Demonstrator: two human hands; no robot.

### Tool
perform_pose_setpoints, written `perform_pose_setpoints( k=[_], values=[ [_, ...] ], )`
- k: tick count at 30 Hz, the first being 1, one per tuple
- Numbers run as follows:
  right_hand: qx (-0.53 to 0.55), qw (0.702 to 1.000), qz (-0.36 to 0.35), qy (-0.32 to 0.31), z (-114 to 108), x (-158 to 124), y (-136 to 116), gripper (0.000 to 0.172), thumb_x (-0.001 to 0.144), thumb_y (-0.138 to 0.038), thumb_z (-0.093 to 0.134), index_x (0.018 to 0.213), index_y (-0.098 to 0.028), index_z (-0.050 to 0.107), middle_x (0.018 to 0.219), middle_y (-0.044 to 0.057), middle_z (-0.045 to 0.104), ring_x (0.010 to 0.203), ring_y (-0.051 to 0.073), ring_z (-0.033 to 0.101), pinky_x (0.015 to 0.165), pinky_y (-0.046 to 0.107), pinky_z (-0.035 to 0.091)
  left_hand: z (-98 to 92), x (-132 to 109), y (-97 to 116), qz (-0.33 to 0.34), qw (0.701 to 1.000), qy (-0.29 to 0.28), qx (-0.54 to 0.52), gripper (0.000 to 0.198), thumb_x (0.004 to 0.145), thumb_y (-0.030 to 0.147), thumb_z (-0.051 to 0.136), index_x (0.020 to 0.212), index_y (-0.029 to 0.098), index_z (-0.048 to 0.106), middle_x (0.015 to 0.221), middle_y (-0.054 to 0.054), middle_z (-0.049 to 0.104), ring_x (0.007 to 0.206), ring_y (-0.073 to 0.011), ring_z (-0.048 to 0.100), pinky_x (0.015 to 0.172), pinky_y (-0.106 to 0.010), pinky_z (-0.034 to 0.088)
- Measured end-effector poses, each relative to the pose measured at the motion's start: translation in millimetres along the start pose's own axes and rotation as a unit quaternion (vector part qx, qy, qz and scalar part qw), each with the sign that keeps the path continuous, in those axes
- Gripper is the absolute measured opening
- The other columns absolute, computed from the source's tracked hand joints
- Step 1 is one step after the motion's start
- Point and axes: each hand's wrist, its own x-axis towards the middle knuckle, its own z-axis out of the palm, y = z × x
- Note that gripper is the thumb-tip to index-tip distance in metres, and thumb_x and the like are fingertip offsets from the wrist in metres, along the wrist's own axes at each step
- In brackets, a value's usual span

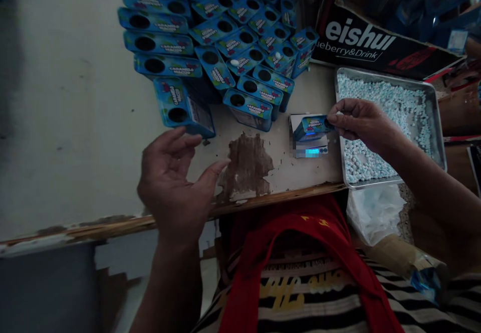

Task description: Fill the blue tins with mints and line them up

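My right hand [358, 122] pinches the end of a small blue candy box [312, 126] that rests on a little scale [310, 145] with a lit blue display. My left hand [175, 182] hovers open and empty over the table's front edge, fingers curled loosely, just below the nearest blue box [182, 106]. Several more blue boxes with round holes [225, 37] lie stacked in rows at the back of the white table [75, 122].
A metal tray [438, 122] of small pale blue candies sits right of the scale, overhanging the table edge. Behind it stands a dark cardboard carton [376, 47]. A worn brown patch [248, 167] marks the tabletop. A clear plastic bag [376, 212] hangs below the tray.
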Motion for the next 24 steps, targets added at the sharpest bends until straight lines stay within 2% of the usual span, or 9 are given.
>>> perform_pose_setpoints(
  k=[5,10,14,18,21,24],
  values=[
    [-0.120,0.992,-0.027,0.024,1,-4,0,0.027,0.087,-0.040,0.092,0.098,-0.019,0.079,0.063,-0.005,0.060,0.056,0.012,0.048,0.055,0.028,0.033,5.1,-2,6,-0.008,1.000,0.000,-0.006,0.085,0.072,0.037,0.099,0.152,0.025,0.072,0.126,-0.010,0.082,0.125,-0.0294,0.080,0.121,-0.055,0.065],
    [-0.295,0.952,-0.067,0.044,-3,-10,-10,0.019,0.088,-0.023,0.081,0.107,-0.019,0.078,0.077,-0.003,0.067,0.068,0.014,0.053,0.067,0.031,0.036,6.2,-3,6,-0.023,1.000,-0.003,0.009,0.085,0.071,0.033,0.093,0.153,0.027,0.071,0.130,-0.010,0.082,0.126,-0.0300,0.080,0.120,-0.057,0.064],
    [-0.338,0.937,-0.074,0.036,-6,-9,-20,0.014,0.089,-0.015,0.079,0.102,-0.020,0.077,0.080,-0.003,0.067,0.071,0.014,0.052,0.069,0.031,0.035,5.2,-3,7,-0.052,0.998,-0.013,0.028,0.084,0.073,0.034,0.090,0.154,0.028,0.070,0.141,-0.013,0.079,0.131,-0.0327,0.079,0.121,-0.061,0.063],
    [-0.273,0.959,-0.057,0.042,-8,-8,-27,0.010,0.090,-0.014,0.084,0.095,-0.019,0.077,0.076,-0.002,0.065,0.070,0.014,0.053,0.066,0.029,0.037,3.7,-4,9,-0.072,0.997,-0.013,0.030,0.082,0.073,0.035,0.089,0.153,0.027,0.071,0.141,-0.014,0.079,0.131,-0.0344,0.079,0.121,-0.063,0.062],
    [-0.112,0.991,-0.028,0.067,-16,-11,-26,0.011,0.094,-0.019,0.086,0.090,-0.019,0.075,0.074,-0.003,0.063,0.065,0.011,0.051,0.060,0.024,0.039,1.9,-5,9,-0.079,0.996,-0.017,0.045,0.074,0.075,0.039,0.088,0.146,0.024,0.075,0.140,-0.014,0.079,0.132,-0.0349,0.079,0.121,-0.061,0.063],
    [0.078,0.986,0.020,0.147,-32,-16,-13,0.018,0.100,-0.022,0.084,0.087,-0.020,0.072,0.078,-0.003,0.065,0.063,0.007,0.052,0.057,0.017,0.044,0.3,-5,9,-0.068,0.992,-0.033,0.101,0.064,0.080,0.047,0.085,0.139,0.022,0.078,0.137,-0.013,0.078,0.132,-0.0339,0.079,0.119,-0.055,0.066]
  ],
)
